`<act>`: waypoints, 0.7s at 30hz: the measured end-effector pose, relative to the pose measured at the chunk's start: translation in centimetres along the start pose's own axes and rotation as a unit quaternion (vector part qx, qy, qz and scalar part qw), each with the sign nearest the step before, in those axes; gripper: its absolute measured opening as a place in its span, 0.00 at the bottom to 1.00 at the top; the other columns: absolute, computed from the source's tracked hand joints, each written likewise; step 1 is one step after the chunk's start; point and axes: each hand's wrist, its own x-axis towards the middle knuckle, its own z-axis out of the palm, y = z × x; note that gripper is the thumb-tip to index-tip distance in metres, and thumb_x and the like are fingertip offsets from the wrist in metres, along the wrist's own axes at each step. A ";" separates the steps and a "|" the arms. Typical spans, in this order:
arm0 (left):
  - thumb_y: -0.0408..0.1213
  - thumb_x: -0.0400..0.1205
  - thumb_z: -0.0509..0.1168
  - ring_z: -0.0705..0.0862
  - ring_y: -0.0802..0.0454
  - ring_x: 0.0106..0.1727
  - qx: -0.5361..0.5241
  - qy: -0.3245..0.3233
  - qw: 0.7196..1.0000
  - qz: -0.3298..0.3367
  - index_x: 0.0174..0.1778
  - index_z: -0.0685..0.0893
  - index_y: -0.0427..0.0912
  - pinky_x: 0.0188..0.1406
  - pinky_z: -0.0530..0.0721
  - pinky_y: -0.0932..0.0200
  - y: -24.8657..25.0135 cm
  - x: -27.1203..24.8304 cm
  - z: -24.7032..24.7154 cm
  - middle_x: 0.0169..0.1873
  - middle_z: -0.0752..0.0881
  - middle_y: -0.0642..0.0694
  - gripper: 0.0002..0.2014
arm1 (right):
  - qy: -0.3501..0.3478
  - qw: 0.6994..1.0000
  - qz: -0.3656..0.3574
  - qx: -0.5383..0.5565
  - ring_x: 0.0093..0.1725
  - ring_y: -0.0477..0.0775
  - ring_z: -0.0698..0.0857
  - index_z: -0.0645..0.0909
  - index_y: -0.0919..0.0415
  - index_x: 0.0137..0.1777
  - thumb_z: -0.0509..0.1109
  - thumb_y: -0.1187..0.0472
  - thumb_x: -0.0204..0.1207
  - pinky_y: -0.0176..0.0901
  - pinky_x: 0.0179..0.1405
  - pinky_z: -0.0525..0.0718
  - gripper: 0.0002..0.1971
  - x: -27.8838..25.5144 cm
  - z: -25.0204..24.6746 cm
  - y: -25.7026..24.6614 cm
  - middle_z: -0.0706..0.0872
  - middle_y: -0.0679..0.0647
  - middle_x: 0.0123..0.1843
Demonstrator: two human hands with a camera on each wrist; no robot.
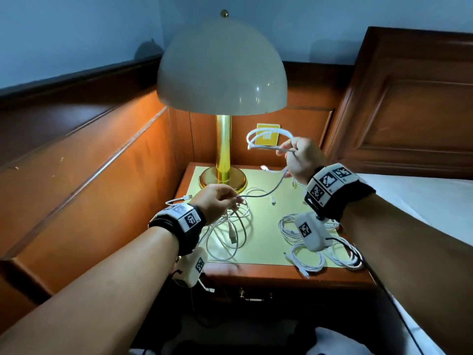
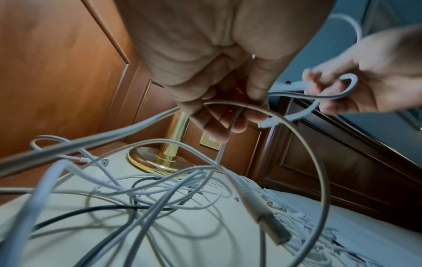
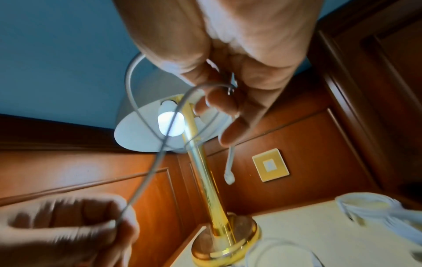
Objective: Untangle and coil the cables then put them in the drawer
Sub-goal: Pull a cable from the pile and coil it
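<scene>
Wood panelling [image 1: 84,155] fills the left of the head view. Right of it, at lower centre, the left hand [image 1: 215,201] hovers over the nightstand [image 1: 266,226], thumb and fingertips pinched on a white cable [image 1: 258,194]. Below that hand a loose tangle of white cables [image 1: 230,237] lies on the pale tabletop, one USB plug dangling in it; the left wrist view shows these loops sprawled and crossing one another beneath the fingers [image 2: 219,124]. Behind, at centre frame, stands a lit lamp [image 1: 222,73] with a domed shade and brass stem. The pinched cable runs up and right to the right hand [image 1: 302,157], raised in front of a yellow wall plate [image 1: 267,139]. That hand's fingers are closed around a small coil [image 1: 266,138] of the same cable, and a short plug end hangs below them in the right wrist view. At lower right of the tabletop, partly hidden by the wrist camera, lie coiled white cables [image 1: 307,260]. The drawer [image 1: 256,294] front sits shut at the bottom centre.
</scene>
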 end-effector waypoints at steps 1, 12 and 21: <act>0.33 0.87 0.66 0.87 0.59 0.39 -0.010 0.008 1.000 0.000 0.46 0.87 0.46 0.43 0.87 0.57 0.1 -0.1 -0.1 0.39 0.90 0.52 0.06 | -0.026 0.999 0.036 0.000 0.24 0.51 0.84 0.85 0.61 0.47 0.57 0.72 0.83 0.47 0.29 0.90 0.15 -0.2 0.2 0.4 0.84 0.54 0.38; 0.28 0.83 0.71 0.92 0.46 0.37 -0.107 0.102 0.988 0.036 0.44 0.78 0.40 0.36 0.88 0.50 1.3 0.2 -1.2 0.35 0.92 0.42 0.08 | -0.217 0.974 0.008 -0.057 0.37 0.54 0.88 0.85 0.62 0.49 0.73 0.33 0.71 0.52 0.37 0.93 0.28 -2.7 2.9 2.1 0.81 0.53 0.37; 0.30 0.80 0.74 0.92 0.47 0.38 -0.030 0.132 0.986 0.099 0.41 0.78 0.45 0.35 0.92 0.44 2.9 0.2 -1.1 0.35 0.90 0.46 0.11 | -0.186 0.971 -0.079 -0.124 0.38 0.52 0.82 0.91 0.57 0.42 0.70 0.45 0.81 0.42 0.36 0.76 0.17 -2.4 4.0 0.5 0.87 0.49 0.35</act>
